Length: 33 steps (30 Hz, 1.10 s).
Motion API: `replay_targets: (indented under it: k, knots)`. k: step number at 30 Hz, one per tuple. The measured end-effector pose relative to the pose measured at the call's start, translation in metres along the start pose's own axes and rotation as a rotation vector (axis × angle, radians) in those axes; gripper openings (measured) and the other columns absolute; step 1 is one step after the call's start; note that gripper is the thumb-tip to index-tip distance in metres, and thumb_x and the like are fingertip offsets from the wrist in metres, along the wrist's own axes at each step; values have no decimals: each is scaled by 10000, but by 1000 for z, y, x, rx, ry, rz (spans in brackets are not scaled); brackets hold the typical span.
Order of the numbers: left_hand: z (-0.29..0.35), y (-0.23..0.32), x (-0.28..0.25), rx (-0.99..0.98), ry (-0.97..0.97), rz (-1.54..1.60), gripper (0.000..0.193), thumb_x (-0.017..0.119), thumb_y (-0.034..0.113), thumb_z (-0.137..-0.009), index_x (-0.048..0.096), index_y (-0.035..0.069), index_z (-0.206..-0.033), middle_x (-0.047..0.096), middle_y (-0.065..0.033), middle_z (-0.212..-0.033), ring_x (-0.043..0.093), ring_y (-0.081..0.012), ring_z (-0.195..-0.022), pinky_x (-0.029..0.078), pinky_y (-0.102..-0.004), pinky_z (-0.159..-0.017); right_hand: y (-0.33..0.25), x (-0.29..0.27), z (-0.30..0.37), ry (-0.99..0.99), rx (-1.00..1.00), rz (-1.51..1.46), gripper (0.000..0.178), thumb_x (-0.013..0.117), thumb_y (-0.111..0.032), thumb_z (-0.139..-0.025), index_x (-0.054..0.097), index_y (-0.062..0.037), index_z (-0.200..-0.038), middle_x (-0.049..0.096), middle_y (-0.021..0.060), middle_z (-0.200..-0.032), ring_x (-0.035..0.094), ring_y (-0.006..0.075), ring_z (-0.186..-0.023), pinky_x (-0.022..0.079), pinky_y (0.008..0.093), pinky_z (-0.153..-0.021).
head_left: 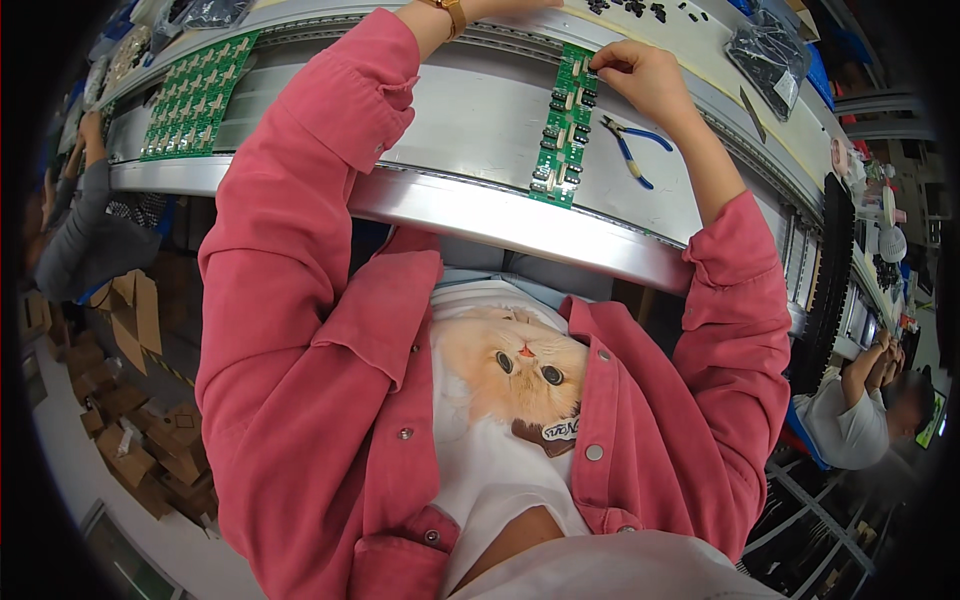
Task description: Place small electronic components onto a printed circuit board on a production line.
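A long green circuit board [557,150] lies across the metal conveyor rails in front of me, carrying black parts and pale connectors. At its far right edge my right hand [640,82] is closed in a pinch, the fingertips on a small black component [592,68]. My left hand [500,4] reaches to the far side, near loose black components [645,10] scattered on the ledge. The top edge of the picture cuts this hand off, so its fingers are hidden. Blue-handled cutting pliers [630,150] rest on the metal surface right of the board.
Another green board panel [198,100] sits on the conveyor at the left. A bag of black parts [768,62] and tweezers [752,113] lie at the far right. Co-workers sit at the left [85,230] and right [850,420]. Cardboard boxes [150,430] are piled at lower left.
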State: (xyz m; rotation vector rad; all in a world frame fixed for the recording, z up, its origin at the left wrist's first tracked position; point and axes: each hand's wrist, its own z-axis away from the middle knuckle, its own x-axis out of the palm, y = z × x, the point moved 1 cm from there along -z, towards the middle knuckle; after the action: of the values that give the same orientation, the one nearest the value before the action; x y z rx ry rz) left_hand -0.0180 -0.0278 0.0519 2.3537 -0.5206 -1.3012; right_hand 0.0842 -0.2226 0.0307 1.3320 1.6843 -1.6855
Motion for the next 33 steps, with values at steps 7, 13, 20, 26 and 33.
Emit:
replay_targets:
  k: [7, 13, 20, 26, 33]
  knots:
    - [11, 19, -2, 97, -61, -22, 160, 606, 67, -698, 689, 33, -829, 663, -92, -718, 588, -228, -598, 477, -305, -600, 1, -6, -5, 38, 8, 89, 161, 604, -70, -745, 716, -92, -859, 673, 17, -768, 569, 124, -631, 465, 240, -622]
    - [10, 9, 14, 29, -185, 154, 152, 602, 36, -704, 674, 31, -838, 654, -70, -720, 578, -192, -603, 473, -279, -594, 27, -15, -32, 305, -102, 344, 197, 602, -80, -761, 704, -101, -928, 674, 13, -797, 578, 106, -669, 464, 214, -649]
    - [15, 24, 17, -130, -302, 242, 123, 591, 6, -707, 657, 11, -810, 647, -63, -707, 571, -162, -610, 471, -253, -599, 67, -14, -71, 268, 1, 259, 174, 559, -64, -707, 666, -18, -836, 646, 162, -871, 596, 324, -756, 483, 362, -699]
    - [25, 33, 16, -128, -281, 156, 115, 600, 48, -729, 661, 19, -822, 655, -96, -738, 599, -215, -632, 489, -288, -618, 71, -10, -84, 167, 154, 365, 181, 543, -76, -703, 668, -20, -820, 645, 176, -875, 581, 378, -797, 475, 405, -738]
    - [39, 48, 19, -64, -259, -126, 127, 619, 47, -770, 683, 72, -877, 682, -69, -814, 606, -180, -615, 485, -267, -589, 47, -12, -71, 203, 194, 205, 140, 570, -85, -681, 662, -17, -763, 651, 148, -829, 590, 357, -740, 482, 386, -698]
